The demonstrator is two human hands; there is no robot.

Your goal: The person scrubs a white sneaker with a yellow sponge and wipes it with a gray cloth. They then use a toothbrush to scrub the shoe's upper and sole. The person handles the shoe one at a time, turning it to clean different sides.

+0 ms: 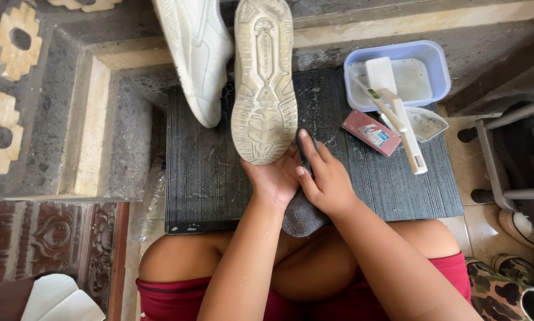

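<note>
A dark grey ribbed mat (207,172) lies on the tiled floor (469,223), its far edge against a low stone step (338,30). The mat is wet, with soapy flecks across it. At its far right corner stands a pale blue plastic tub (436,65) of cloudy water, partly on the mat. Just near of the tub lies a small red rectangular packet (371,132), flat and turned at an angle. Right of the packet sits a shallow clear bowl (428,123), with a white long-handled brush (411,139) resting across it and reaching onto the mat. At the far left, a white sneaker (198,53) rests with its toe on the mat.
</note>
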